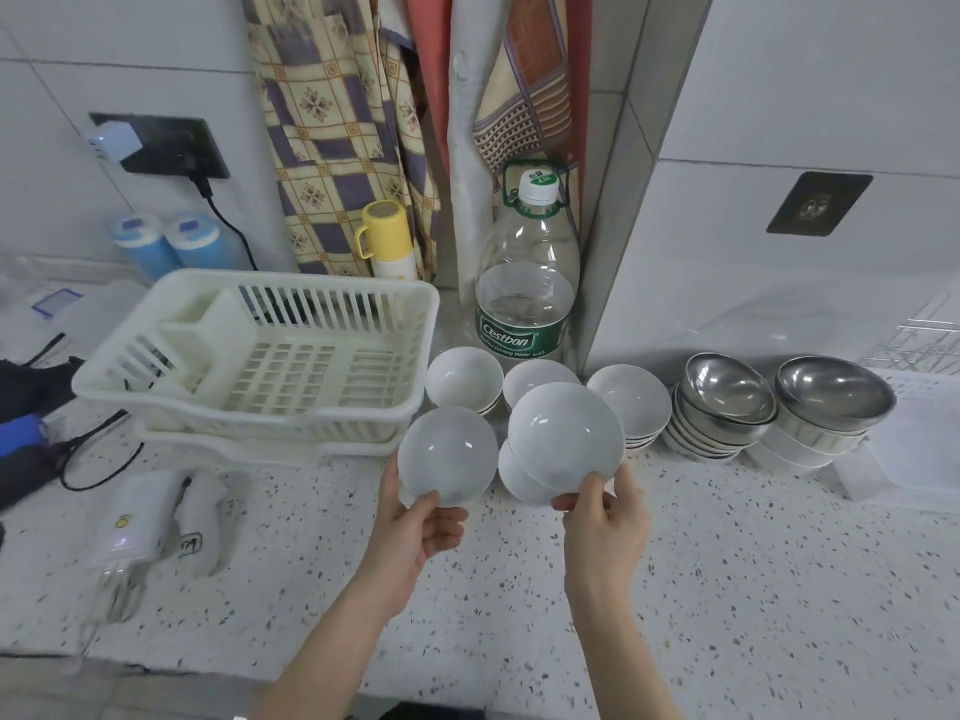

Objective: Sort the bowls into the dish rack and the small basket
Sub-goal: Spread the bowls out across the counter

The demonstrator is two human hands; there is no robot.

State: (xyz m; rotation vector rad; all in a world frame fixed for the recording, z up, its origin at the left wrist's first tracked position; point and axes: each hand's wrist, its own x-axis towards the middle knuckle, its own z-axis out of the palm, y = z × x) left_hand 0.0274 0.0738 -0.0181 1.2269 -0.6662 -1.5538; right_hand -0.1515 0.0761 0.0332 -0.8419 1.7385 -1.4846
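while each hand pinches a white bowl by its near rim, left hand [415, 532] on the left bowl [448, 457] beside the dish rack [260, 356], right hand [605, 522] on the right bowl [566, 439] over the stacks, this looks like pick-up; next, carry the left one sideways into the rack.

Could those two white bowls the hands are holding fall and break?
Maybe. The left hand pinches its white bowl only by the rim, tilted, so it might slip onto the counter. The right hand pinches a larger bowl the same way, just above another white bowl, so they could knock together. The dish rack is empty, so nothing is safely put away yet.
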